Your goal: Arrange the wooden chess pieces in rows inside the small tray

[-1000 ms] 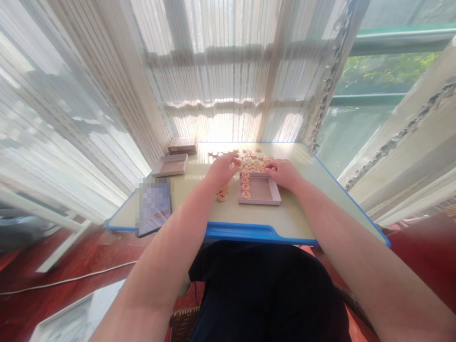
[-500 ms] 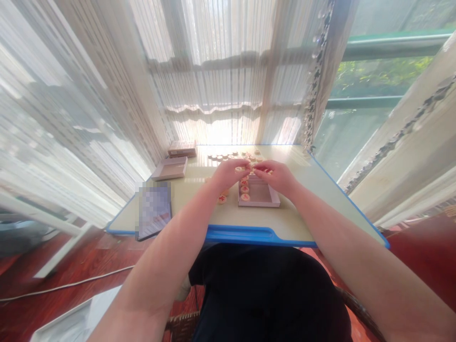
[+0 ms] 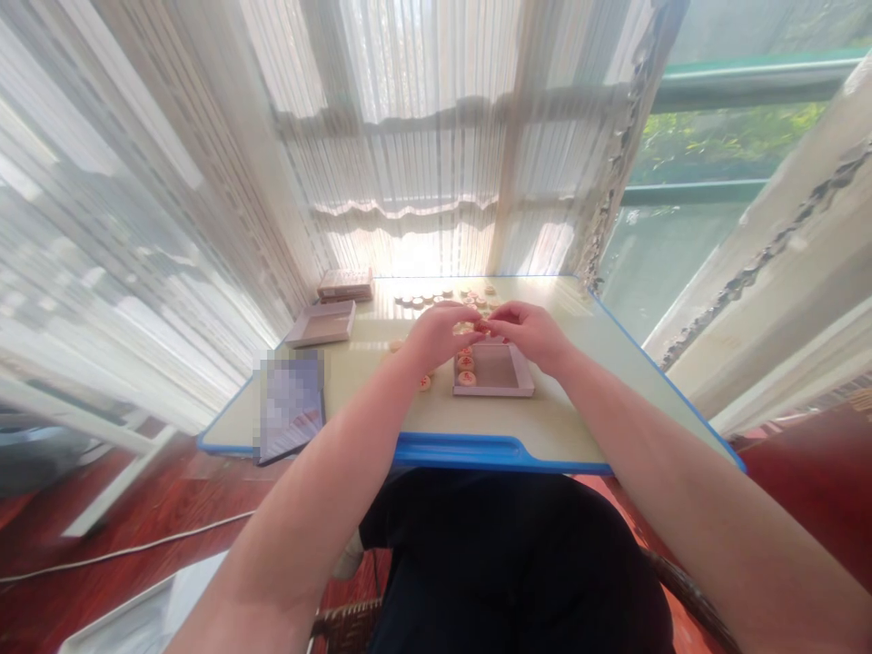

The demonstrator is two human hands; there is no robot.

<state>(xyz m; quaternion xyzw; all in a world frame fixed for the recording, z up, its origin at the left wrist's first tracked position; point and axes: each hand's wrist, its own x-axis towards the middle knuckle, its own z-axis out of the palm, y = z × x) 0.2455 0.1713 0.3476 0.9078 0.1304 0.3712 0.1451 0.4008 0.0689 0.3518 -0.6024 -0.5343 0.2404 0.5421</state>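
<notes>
My left hand (image 3: 444, 334) and my right hand (image 3: 530, 332) meet above the far side of an open shallow box (image 3: 514, 391). Between their fingertips is a round Chinese chess piece (image 3: 481, 325) with red marking, pinched from both sides. Along the box's left wall lies a column of Chinese chess pieces (image 3: 467, 362) with red characters. Another piece (image 3: 424, 382) rests on the table left of the box, partly covered by my left forearm. More pieces (image 3: 428, 300) lie beyond my hands, some hidden by them.
A second shallow open box (image 3: 323, 323) sits at the table's far left, with a closed box (image 3: 346, 284) behind it. A tablet-like screen (image 3: 292, 404), partly blurred out, lies at the left edge. The table (image 3: 579, 418) has a blue rim; sheer curtains (image 3: 409, 163) hang behind.
The fingertips of both hands stay together, and the piece between them shows more clearly. My left fingers have curled slightly over it. The view has shifted a little.
</notes>
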